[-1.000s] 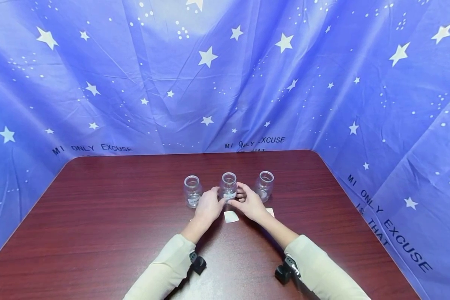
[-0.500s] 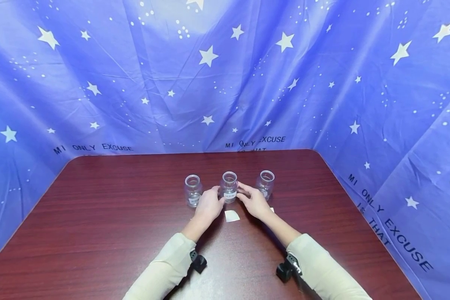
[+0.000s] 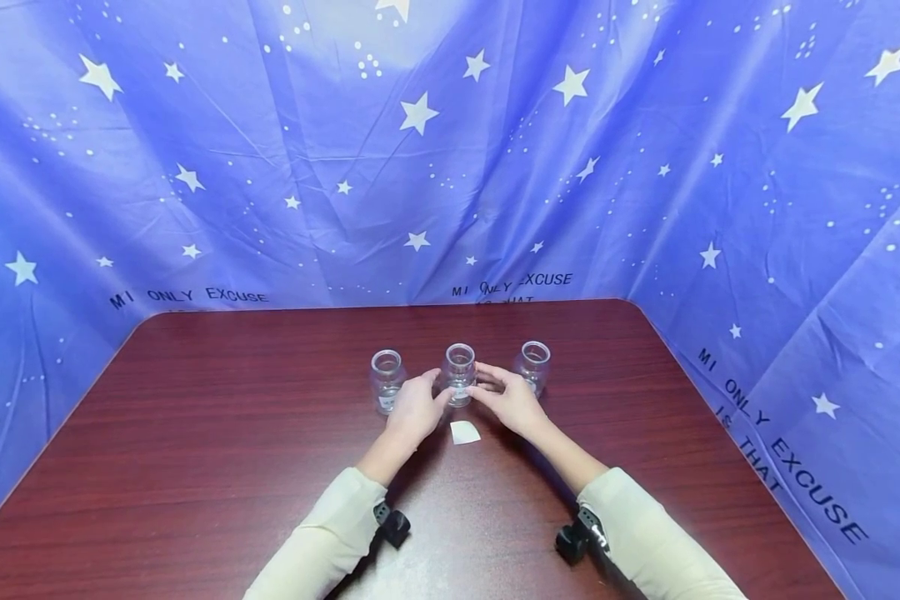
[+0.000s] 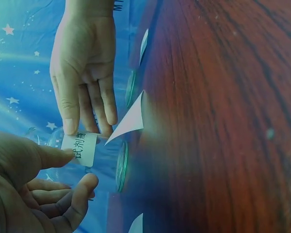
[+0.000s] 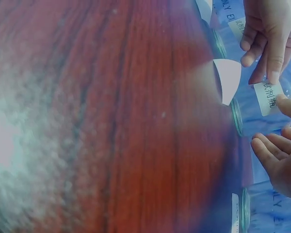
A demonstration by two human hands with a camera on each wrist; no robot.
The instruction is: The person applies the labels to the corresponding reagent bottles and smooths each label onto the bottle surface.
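Observation:
A clear glass jar stands upright on the table in the head view, between my two hands. A white label with black handwritten characters is on its front. My left hand holds the jar from the left, its thumb on the label. From the right, my right hand has its thumb on the label's other edge and its fingers along the jar's side. In the right wrist view both thumbs touch the label. Some fingertips are hidden behind the glass.
Similar glass jars stand to the left and right, the left one labelled. A small white paper square, curled up in the wrist views, lies before the middle jar. More paper pieces lie near the other jars. A starred blue curtain surrounds the table.
Half a second ago my right thumb was at the jar's right edge, with more of the label showing. Now it has moved left onto the label. The jars stay in place.

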